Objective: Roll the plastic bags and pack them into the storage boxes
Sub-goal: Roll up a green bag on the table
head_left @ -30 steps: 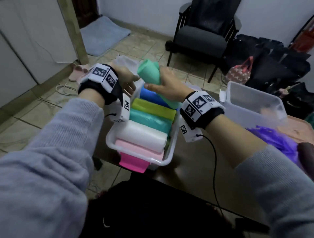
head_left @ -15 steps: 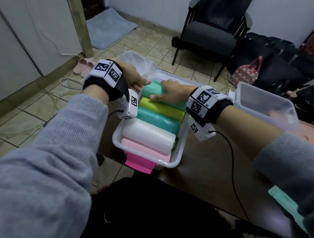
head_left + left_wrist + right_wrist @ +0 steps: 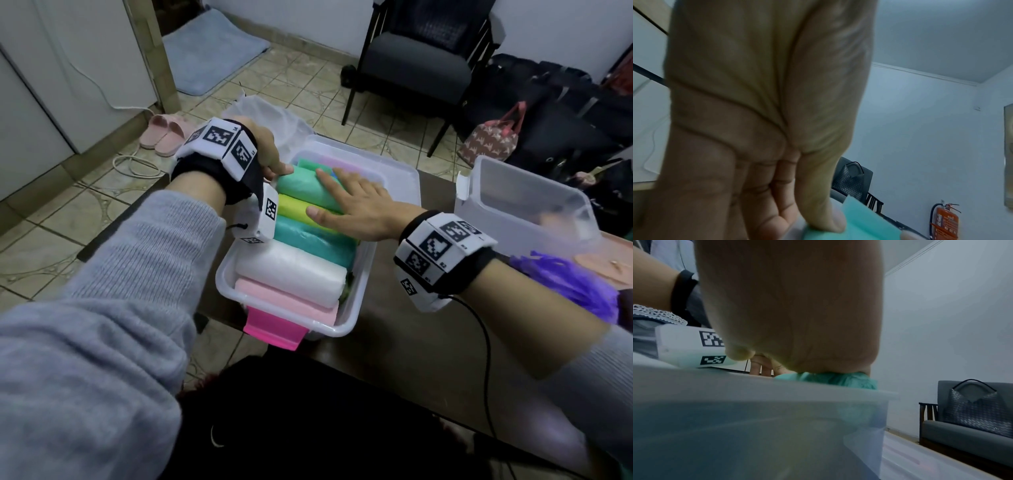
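Head view puts the green roll (image 3: 301,183) in the near box (image 3: 394,192), lying crosswise in the row, just beyond the yellow roll (image 3: 301,209) and touching it. Toward you from there run a teal roll (image 3: 315,243), a white roll (image 3: 291,277) and a pink roll (image 3: 291,305); a lilac one shows just past the green.

You are at the packing step: the green roll looks seated and is being pressed down to settle among its neighbours. The next move, as I judge it, calls for you to lift both hands off without dragging the roll loose, then reach to the right of the box for the purple bag (image 3: 565,281) on the table (image 3: 411,342) and roll that one. There is little room left at the far end of the box, so the second box (image 3: 513,205), off to the right, may be where it goes.

Your right hand (image 3: 359,205) lies flat, palm down, fingers straight and spread across the green and yellow rolls, holding nothing. Your left hand (image 3: 263,150) comes in over the left wall of the box; its thumb tip and fingertips touch the left end of the green roll. Left wrist view shows those fingers (image 3: 764,186) fairly straight with the thumb on green plastic, a light touch rather than a closed grip, as far as I can tell. Right wrist view shows only the palm pressed onto green plastic above the rim.
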